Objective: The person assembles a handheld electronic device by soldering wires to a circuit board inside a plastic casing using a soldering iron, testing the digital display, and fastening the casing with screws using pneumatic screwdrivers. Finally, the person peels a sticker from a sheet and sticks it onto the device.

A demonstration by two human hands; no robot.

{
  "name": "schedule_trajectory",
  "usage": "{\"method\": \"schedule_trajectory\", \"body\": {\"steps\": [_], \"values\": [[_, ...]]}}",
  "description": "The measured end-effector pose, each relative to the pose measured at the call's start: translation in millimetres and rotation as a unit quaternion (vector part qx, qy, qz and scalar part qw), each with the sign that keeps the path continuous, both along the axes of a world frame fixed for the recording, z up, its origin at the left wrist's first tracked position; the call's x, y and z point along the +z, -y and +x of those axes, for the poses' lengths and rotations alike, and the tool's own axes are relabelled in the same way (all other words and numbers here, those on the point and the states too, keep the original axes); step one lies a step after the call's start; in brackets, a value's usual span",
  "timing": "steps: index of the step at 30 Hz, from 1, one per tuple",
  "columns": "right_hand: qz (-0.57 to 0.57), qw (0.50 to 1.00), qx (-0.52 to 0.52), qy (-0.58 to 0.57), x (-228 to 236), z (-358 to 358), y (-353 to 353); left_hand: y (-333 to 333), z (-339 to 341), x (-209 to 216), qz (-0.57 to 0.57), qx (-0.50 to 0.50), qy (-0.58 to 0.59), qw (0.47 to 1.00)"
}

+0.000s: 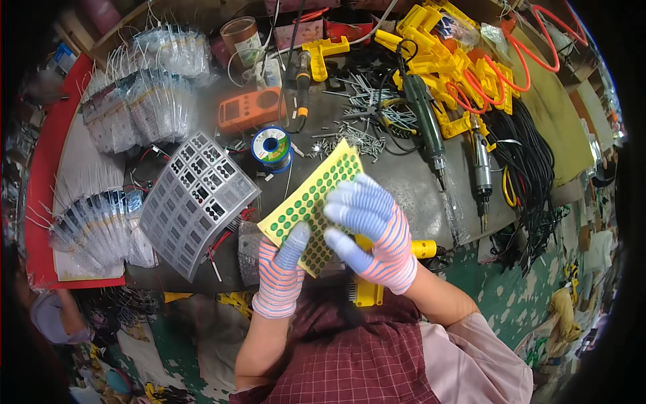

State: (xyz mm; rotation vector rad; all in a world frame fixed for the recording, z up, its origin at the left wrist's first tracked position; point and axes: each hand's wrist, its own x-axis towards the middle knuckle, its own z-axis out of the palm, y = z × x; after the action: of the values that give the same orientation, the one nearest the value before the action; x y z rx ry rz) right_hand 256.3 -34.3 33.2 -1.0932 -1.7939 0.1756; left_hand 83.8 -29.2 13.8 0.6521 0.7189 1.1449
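Observation:
A yellow sheet of round green stickers (311,196) is tilted in front of me, above the bench's near edge. My left hand (283,269), in a striped blue and pink glove, grips its lower left part with the thumb on top; its other fingers are hidden behind the sheet. My right hand (374,232), gloved alike, lies over the sheet's right side. Its fingers are stretched out and its thumb is apart, with nothing visible between them. Under the right hand, a yellow plastic part (367,293) shows near my lap, partly covered.
Left of the sheet lies a grey printed label sheet (195,202). Behind are a solder spool (272,149), an orange meter (250,110), loose screws (363,128) and yellow plastic housings (431,50). Power screwdrivers (424,114) and black cables (521,155) lie right; bagged parts (151,101) fill the left.

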Motion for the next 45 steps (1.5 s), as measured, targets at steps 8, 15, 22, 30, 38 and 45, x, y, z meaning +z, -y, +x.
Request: {"method": "schedule_trajectory", "body": {"steps": [8, 15, 22, 30, 38, 45], "values": [[0.001, 1.000, -0.013, 0.025, 8, -9, -22, 6, 6, -4, 0.143, 0.108, -0.113, 0.977], [0.031, 0.997, 0.000, 0.073, 14, -2, -25, 5, 8, -5, 0.256, 0.122, -0.305, 0.909], [0.076, 0.994, -0.024, 0.077, 25, 15, -18, -1, 22, 2, 0.380, 0.147, -0.381, 0.830], [0.018, 0.997, -0.069, -0.021, 22, 40, -6, -8, 50, 5, 0.341, 0.085, -0.339, 0.873], [-0.063, 0.956, -0.116, -0.263, 25, 45, 55, -124, 89, 11, 0.321, 0.053, -0.276, 0.904], [-0.123, 0.967, -0.161, -0.152, -72, 45, 132, -47, 10, -28, 0.571, -0.119, -0.483, 0.653]]}}
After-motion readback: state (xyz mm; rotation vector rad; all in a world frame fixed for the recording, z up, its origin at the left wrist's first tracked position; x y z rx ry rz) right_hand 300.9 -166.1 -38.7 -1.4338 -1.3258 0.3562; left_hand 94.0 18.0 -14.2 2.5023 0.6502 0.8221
